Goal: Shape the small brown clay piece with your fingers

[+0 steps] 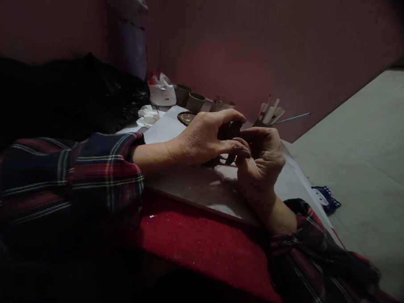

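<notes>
My left hand [206,136] reaches in from the left over a pale board [193,187], its thumb and fingers curved round a small dark piece [234,129] that is hard to make out. Facing it, my right hand [262,156] has its fingers bent inward, the tips meeting at the same dark piece and at my left fingertips. Both hands are a little above the board, and their shadows fall on it. A round dark dish [186,118] with yellow specks lies behind my left wrist.
Cups [196,102], a white container [162,95] and crumpled tissue [147,116] stand behind. Sticks and a blue rod [294,118] rise at the back right. A black bag [100,93] fills the left. Red cloth [201,241] covers the front edge.
</notes>
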A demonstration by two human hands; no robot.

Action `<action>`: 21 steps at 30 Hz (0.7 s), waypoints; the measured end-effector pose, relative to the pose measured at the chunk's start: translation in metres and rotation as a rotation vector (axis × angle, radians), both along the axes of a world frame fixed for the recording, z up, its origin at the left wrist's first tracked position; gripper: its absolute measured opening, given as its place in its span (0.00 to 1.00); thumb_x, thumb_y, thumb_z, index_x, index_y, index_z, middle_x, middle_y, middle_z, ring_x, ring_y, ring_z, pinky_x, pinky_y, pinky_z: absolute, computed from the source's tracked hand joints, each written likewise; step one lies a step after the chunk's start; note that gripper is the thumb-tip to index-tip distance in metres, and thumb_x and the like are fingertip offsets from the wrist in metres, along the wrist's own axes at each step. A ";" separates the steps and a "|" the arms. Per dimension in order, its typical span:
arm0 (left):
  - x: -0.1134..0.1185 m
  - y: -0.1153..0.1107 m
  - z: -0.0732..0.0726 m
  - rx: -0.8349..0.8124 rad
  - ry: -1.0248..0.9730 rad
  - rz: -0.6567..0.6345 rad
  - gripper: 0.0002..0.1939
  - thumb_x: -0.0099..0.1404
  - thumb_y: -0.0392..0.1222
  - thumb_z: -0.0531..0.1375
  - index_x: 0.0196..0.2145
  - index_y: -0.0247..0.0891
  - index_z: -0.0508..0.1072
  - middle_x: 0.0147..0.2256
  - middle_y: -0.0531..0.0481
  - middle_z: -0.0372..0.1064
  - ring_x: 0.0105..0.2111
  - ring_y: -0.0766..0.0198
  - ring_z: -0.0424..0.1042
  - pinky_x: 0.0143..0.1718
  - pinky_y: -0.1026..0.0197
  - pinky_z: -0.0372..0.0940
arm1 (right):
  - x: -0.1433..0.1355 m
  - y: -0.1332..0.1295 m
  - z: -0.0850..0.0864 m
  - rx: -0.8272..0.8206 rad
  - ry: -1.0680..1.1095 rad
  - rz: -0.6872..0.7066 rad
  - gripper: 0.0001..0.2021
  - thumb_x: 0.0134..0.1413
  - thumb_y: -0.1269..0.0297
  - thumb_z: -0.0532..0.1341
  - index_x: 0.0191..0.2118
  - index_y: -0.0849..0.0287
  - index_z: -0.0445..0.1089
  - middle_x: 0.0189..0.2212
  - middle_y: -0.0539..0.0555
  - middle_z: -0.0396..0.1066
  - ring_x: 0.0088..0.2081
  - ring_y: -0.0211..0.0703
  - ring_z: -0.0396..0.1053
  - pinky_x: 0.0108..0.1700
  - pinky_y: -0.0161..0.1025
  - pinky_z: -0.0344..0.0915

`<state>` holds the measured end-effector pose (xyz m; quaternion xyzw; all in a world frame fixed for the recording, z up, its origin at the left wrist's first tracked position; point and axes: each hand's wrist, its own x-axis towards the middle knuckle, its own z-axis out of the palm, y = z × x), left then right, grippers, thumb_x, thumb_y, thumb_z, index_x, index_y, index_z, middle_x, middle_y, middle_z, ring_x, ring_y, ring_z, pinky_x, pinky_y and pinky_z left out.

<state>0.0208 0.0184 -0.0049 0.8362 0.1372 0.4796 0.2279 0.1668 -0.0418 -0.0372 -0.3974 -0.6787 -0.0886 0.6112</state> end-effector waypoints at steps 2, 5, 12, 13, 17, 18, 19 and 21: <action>0.001 0.001 -0.001 0.006 -0.015 -0.009 0.16 0.58 0.43 0.67 0.43 0.36 0.72 0.33 0.52 0.72 0.32 0.68 0.70 0.33 0.64 0.67 | 0.001 -0.001 0.000 -0.017 0.006 -0.007 0.06 0.62 0.60 0.60 0.43 0.53 0.66 0.34 0.48 0.71 0.35 0.38 0.73 0.35 0.38 0.71; 0.002 0.003 -0.003 0.015 -0.041 -0.002 0.13 0.58 0.39 0.66 0.41 0.36 0.73 0.32 0.53 0.71 0.32 0.68 0.70 0.34 0.64 0.67 | -0.001 -0.002 0.000 -0.046 0.025 0.009 0.07 0.66 0.58 0.55 0.43 0.53 0.67 0.34 0.49 0.70 0.36 0.38 0.73 0.37 0.38 0.71; 0.001 0.001 -0.002 0.082 -0.008 0.087 0.12 0.59 0.31 0.64 0.42 0.36 0.73 0.34 0.52 0.74 0.34 0.67 0.71 0.37 0.63 0.66 | -0.006 -0.004 0.003 -0.034 0.011 -0.011 0.14 0.69 0.52 0.48 0.43 0.52 0.65 0.35 0.51 0.70 0.37 0.39 0.73 0.36 0.38 0.72; 0.000 0.001 -0.001 0.089 0.004 0.088 0.13 0.59 0.31 0.63 0.43 0.36 0.73 0.36 0.51 0.74 0.35 0.67 0.72 0.38 0.63 0.66 | -0.007 -0.004 0.003 -0.032 0.001 -0.020 0.14 0.69 0.52 0.48 0.44 0.52 0.65 0.35 0.51 0.70 0.37 0.39 0.73 0.35 0.38 0.72; 0.000 0.000 -0.002 0.130 0.027 0.086 0.14 0.61 0.32 0.63 0.46 0.35 0.72 0.39 0.48 0.75 0.38 0.65 0.73 0.40 0.63 0.66 | -0.006 -0.006 0.005 -0.045 -0.027 -0.024 0.14 0.70 0.52 0.47 0.45 0.51 0.64 0.34 0.51 0.69 0.34 0.38 0.73 0.32 0.37 0.71; 0.000 0.000 -0.002 0.139 0.030 0.091 0.14 0.61 0.32 0.62 0.46 0.35 0.72 0.40 0.48 0.75 0.39 0.65 0.73 0.40 0.62 0.66 | -0.006 -0.006 0.004 -0.048 -0.027 -0.023 0.14 0.70 0.52 0.47 0.46 0.50 0.64 0.34 0.50 0.69 0.33 0.38 0.73 0.31 0.37 0.71; 0.000 -0.001 -0.002 0.145 0.032 0.097 0.14 0.62 0.32 0.62 0.47 0.35 0.71 0.41 0.47 0.75 0.39 0.64 0.73 0.41 0.62 0.66 | -0.006 -0.006 0.004 -0.050 -0.021 -0.024 0.14 0.70 0.52 0.46 0.46 0.50 0.64 0.34 0.50 0.69 0.33 0.38 0.73 0.31 0.36 0.70; 0.000 -0.001 -0.002 0.147 0.036 0.109 0.14 0.63 0.33 0.62 0.47 0.35 0.71 0.41 0.47 0.75 0.40 0.64 0.73 0.41 0.62 0.66 | -0.005 -0.005 0.003 -0.049 -0.001 -0.034 0.13 0.70 0.52 0.47 0.46 0.51 0.64 0.34 0.50 0.70 0.33 0.37 0.73 0.31 0.36 0.70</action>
